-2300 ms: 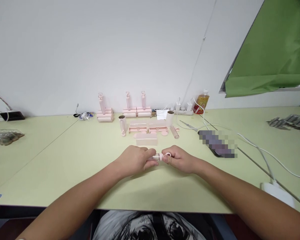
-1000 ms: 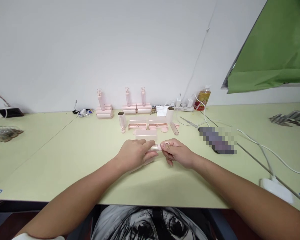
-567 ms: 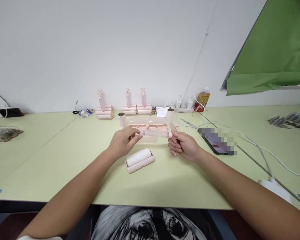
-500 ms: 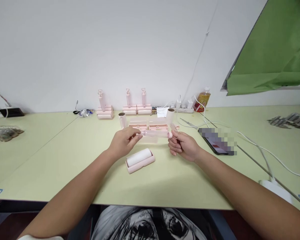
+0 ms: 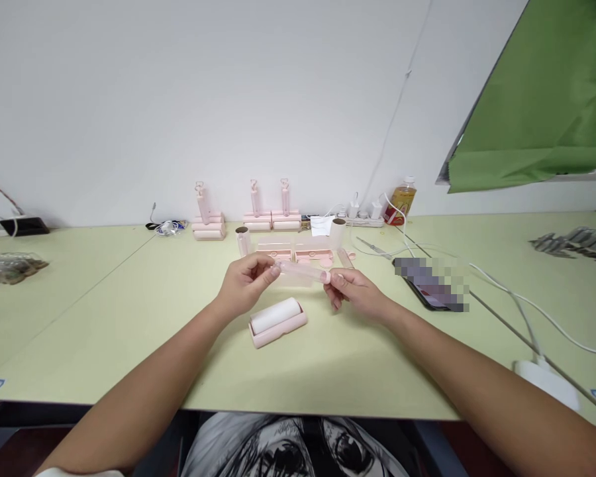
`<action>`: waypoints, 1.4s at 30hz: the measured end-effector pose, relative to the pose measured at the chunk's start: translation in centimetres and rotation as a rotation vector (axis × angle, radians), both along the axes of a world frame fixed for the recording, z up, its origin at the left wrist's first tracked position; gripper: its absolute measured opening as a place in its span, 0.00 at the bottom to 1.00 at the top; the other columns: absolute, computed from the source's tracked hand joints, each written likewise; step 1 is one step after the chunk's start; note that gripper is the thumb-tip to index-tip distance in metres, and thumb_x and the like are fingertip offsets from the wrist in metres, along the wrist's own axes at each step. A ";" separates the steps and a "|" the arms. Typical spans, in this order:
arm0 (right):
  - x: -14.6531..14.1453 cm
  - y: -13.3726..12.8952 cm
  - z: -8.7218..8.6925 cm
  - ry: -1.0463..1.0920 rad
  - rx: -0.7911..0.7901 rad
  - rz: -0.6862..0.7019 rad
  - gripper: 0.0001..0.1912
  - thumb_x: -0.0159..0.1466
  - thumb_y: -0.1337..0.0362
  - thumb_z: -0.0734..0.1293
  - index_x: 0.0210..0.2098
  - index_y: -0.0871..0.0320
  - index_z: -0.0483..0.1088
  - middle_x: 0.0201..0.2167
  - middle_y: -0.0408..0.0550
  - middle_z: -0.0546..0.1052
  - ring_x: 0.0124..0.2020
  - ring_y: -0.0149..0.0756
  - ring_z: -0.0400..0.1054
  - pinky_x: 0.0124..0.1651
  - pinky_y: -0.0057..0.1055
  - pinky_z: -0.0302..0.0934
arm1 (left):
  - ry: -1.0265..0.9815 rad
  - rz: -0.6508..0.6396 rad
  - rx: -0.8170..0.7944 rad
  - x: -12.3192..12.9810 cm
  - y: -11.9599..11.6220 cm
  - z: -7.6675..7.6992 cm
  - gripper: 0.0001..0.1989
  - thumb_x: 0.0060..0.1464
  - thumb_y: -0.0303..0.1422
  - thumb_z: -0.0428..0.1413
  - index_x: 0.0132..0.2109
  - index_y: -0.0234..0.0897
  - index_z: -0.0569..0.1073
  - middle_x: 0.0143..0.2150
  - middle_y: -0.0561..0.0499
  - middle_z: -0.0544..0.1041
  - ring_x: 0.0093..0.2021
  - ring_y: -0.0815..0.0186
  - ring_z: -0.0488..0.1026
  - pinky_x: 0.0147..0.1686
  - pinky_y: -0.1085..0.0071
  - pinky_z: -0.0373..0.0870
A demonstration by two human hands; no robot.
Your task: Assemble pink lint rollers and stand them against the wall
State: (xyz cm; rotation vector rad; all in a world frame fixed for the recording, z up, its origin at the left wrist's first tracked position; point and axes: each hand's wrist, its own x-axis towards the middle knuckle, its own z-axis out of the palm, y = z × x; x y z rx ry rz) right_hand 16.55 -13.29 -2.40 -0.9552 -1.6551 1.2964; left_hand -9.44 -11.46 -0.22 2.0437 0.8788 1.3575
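Between my hands a clear pinkish plastic tube (image 5: pixel 302 271) is held nearly level above the table, its right end a little lower. My left hand (image 5: pixel 247 283) pinches the left end with thumb and fingers. At the other end, my right hand (image 5: pixel 355 289) grips the pale pink cap (image 5: pixel 325 277) with thumb and forefinger, the remaining fingers curled below. Just in front of the hands lies a pink case (image 5: pixel 279 328) with a white roll (image 5: pixel 276 315) in it. Behind the tube are open pink cases (image 5: pixel 314 256) and upright hollow rolls, one (image 5: pixel 338 231) on the right.
Along the wall stand several pink cases with upright tubes (image 5: pixel 285 197). A power strip (image 5: pixel 365 222) with chargers and a drink bottle (image 5: pixel 400 202) are at the back right. On the right lie a phone (image 5: pixel 430 285), white cables (image 5: pixel 536 298) and a white adapter (image 5: pixel 546 381).
The right end of the tube has come down and slightly left with my right hand, so the tube now slopes. My left hand has barely moved and both still hold it.
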 end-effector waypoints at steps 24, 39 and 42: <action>-0.3 -1.3 0.1 -0.174 -0.250 0.237 0.22 0.58 0.50 0.69 0.45 0.58 0.68 0.25 0.39 0.68 0.17 0.23 0.59 0.14 0.19 0.48 | 0.487 -0.176 0.187 0.9 -1.3 0.1 0.12 0.62 0.36 0.51 0.38 0.37 0.77 0.32 0.49 0.78 0.33 0.68 0.72 0.34 0.74 0.66; -0.6 -0.9 -0.5 -0.151 -0.034 0.209 0.17 0.58 0.54 0.70 0.38 0.60 0.67 0.24 0.36 0.60 0.24 0.26 0.53 0.26 0.24 0.47 | 1.021 -0.210 -0.253 0.2 -2.5 1.5 0.34 0.43 0.50 0.61 0.56 0.43 0.65 0.44 0.48 0.76 0.36 0.58 0.73 0.29 0.70 0.63; -0.6 -1.0 -0.6 -0.165 -0.049 0.212 0.16 0.57 0.54 0.71 0.37 0.59 0.67 0.25 0.37 0.61 0.25 0.26 0.54 0.27 0.24 0.48 | 1.076 -0.186 -0.358 0.0 -2.3 1.4 0.26 0.43 0.45 0.60 0.49 0.42 0.69 0.39 0.49 0.77 0.33 0.58 0.73 0.26 0.70 0.61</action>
